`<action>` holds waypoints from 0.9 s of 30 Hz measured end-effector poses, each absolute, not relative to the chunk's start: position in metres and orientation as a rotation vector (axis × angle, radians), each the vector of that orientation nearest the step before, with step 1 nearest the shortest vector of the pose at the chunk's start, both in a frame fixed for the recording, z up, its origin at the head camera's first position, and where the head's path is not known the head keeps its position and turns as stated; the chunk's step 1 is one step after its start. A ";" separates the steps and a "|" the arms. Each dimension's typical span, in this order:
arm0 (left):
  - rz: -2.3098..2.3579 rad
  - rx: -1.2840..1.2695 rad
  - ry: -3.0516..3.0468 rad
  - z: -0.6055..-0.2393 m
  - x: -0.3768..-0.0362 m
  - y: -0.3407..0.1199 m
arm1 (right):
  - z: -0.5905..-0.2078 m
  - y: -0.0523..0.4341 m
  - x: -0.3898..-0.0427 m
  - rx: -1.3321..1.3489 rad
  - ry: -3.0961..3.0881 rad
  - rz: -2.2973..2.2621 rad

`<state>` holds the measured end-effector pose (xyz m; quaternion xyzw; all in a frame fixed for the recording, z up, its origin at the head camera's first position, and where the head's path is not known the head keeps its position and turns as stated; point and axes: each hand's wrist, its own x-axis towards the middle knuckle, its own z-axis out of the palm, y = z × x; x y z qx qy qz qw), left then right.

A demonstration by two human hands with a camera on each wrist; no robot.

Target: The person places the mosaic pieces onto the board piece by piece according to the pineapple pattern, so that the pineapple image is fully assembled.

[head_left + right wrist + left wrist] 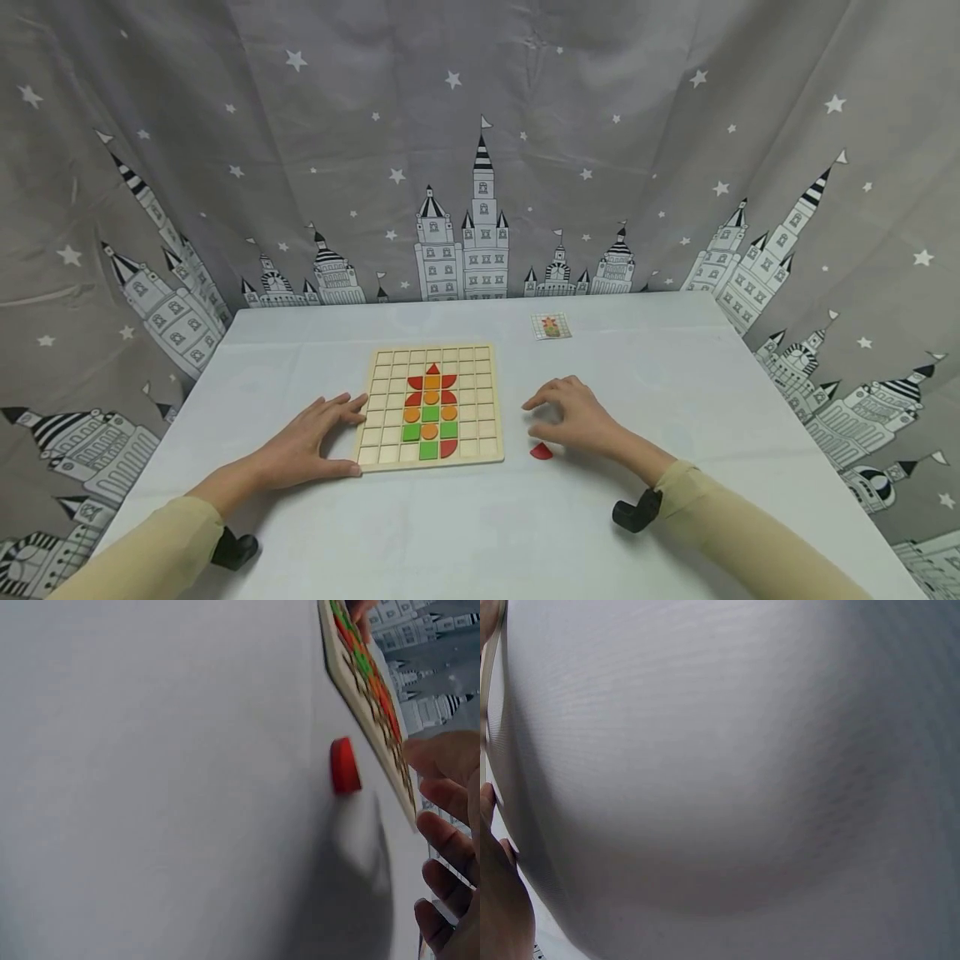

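A: If we begin from the left side, what is the left hand [311, 433] doing?

B: It lies at the left edge of the wooden grid board [431, 406]. The fingers are nearly straight and touch the upper part of that edge, and the thumb is against the near left corner. It steadies the board; it does not pinch any piece.

A: And on the board itself?

B: A figure stands in the middle columns. At the top is a red triangle [432, 368], under it red and orange pieces, then orange circles and green squares. In the lowest row there is a green square [428, 450] and, just to its right, a red quarter-round piece [447, 448]. The cell to the left of that green square is bare.

A: So how far is the work, in your opinion?

B: I judge it nearly finished. The figure looks symmetric except for that bare cell, so probably one piece is left.

A: Where is this piece?

B: A red quarter-round piece [541, 452] lies on the white table [675, 392], near the right side of the board, apart from it. The right hand [573, 417] hovers just over it with loosely curved fingers and holds nothing.

A: Anything more to the right?

B: Only a small pattern card [551, 326] farther back.
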<state>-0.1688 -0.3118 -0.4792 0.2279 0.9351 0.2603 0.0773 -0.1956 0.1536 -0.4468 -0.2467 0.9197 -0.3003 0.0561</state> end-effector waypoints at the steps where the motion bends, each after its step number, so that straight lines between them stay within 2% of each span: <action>1: 0.778 0.680 2.802 -0.479 -0.169 -0.312 | -0.449 0.158 -0.194 -0.757 2.783 -0.896; 9: 0.779 0.688 2.795 -0.476 -0.168 -0.311 | -0.463 0.178 -0.182 -0.832 2.742 -0.838; 27: 0.784 0.694 2.802 -0.475 -0.168 -0.311 | -0.466 0.175 -0.183 -0.953 2.797 -0.833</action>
